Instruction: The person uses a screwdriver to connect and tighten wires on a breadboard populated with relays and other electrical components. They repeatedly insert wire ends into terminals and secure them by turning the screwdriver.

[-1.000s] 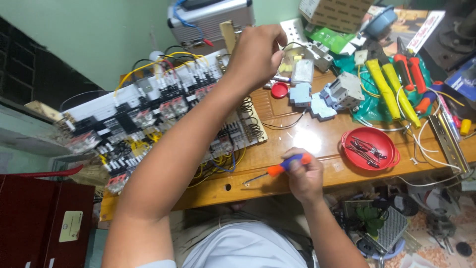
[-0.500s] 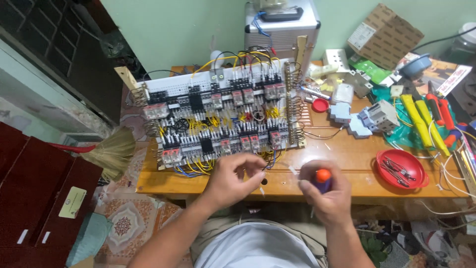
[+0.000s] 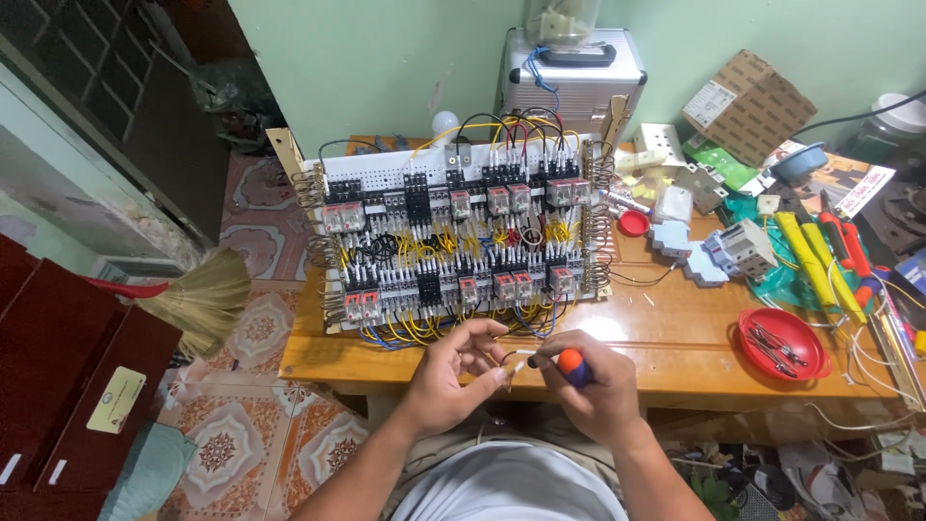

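Wooden workbench against a green wall, crowded with wiring gear.

Near the front edge of the bench, the left hand pinches a thin wire end between fingertips, while the right hand is wrapped around a screwdriver with an orange and blue handle, its tip turned toward the wire; the two hands nearly touch. Just behind them stands a relay panel thick with yellow, blue and black leads. A red dish of small metal parts sits to the right, yellow and red hand tools beyond it, and a metal case behind the panel. A broom leans at the left. The screwdriver's blade is mostly hidden by the fingers, and where the wire leads cannot be made out.
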